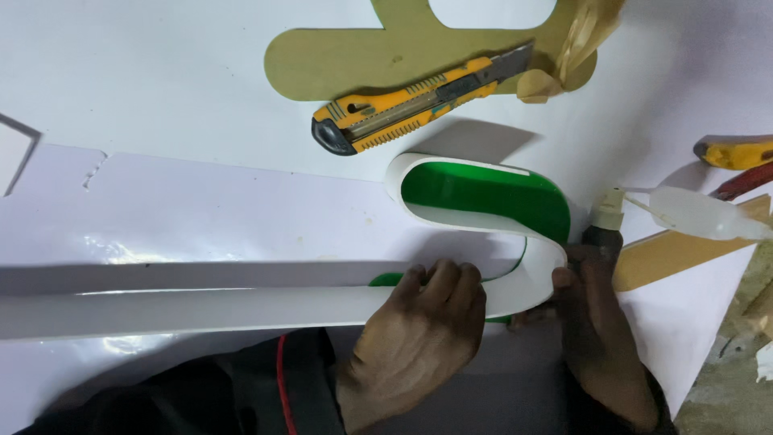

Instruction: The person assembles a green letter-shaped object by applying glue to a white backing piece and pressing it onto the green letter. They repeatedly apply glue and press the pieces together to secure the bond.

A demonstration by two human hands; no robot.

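Your left hand [423, 334] presses a long white strip [201, 310] down, fingers together and curled over its top edge near the desk's [161, 80] near edge. The strip bends in an S around a green shape [491, 193]. Your right hand [600, 338] clamps fingers on the strip's outer curve and seems to grip a small dark bottle [604, 234].

The bent strip looks springy; if either hand eases, it could snap straight and leave the green edge. A yellow knife [419, 101] lies just beyond, its blade out, and a stray reach there could cut you.
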